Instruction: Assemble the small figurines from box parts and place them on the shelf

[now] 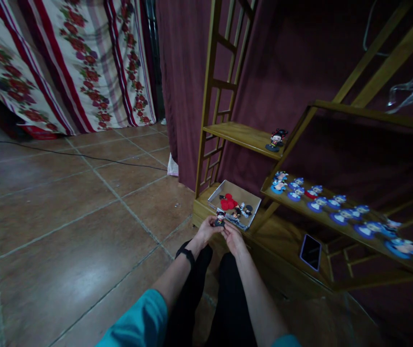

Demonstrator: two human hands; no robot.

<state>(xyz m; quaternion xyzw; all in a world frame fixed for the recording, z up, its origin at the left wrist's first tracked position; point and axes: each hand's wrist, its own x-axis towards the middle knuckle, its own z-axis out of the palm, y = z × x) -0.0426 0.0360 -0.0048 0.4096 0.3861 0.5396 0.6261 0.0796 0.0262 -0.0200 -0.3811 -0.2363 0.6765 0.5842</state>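
Between my two hands is a small figurine (220, 218) with black hair, a pale face and a dark round base, held upright. The fingers of my left hand (206, 230) are closed on its left side near the base. My right hand (232, 235) pinches the base from the other side. Just beyond them, an open shallow cardboard box (253, 198) sits on the lowest shelf. Inside it lie a red figurine piece (229, 201) and several dark-and-white figurines (246, 210). A similar black-haired figurine (276, 140) stands on the small upper shelf.
Several blue-and-white figurines (317, 204) stand in rows on the middle shelf (300, 208) at right. A phone (311, 252) lies on the lower shelf. The wooden lattice frame (209, 72) rises before a maroon curtain (180, 96). A black cable (119, 161) crosses the tiled floor (83, 231).
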